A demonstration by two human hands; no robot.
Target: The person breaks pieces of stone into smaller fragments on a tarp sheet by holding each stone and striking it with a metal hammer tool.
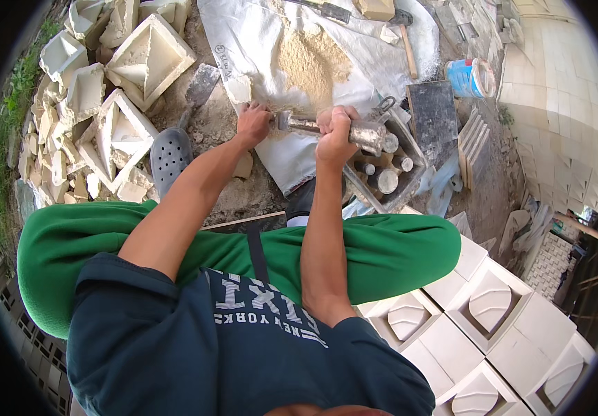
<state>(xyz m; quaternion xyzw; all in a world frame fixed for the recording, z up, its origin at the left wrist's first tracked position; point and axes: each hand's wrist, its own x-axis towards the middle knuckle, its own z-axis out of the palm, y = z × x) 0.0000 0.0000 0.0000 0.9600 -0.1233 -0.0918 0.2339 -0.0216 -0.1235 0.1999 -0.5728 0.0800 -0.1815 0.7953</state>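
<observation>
My right hand (336, 133) is closed round a dusty tool (368, 136) with a thick, rounded right end and a narrower left end that looks metallic. The tool lies roughly level and points toward my left hand; its exact kind does not show. My left hand (253, 123) is close to the tool's narrow end, fingers curled down at the edge of a white sack sheet (282, 163). Whatever those fingers hold, if anything, is hidden. Beyond both hands, a heap of tan powder (313, 62) sits on the sheet. A pale chunk (239, 89) lies just past my left hand.
Right of my right hand, an open box (417, 154) holds several round-ended pieces. Broken cream mould pieces (150, 61) pile up at left. A hammer (408, 48), a dark board (432, 114) and a blue-labelled bucket (467, 78) lie farther right. Patterned blocks (489, 305) stand at lower right.
</observation>
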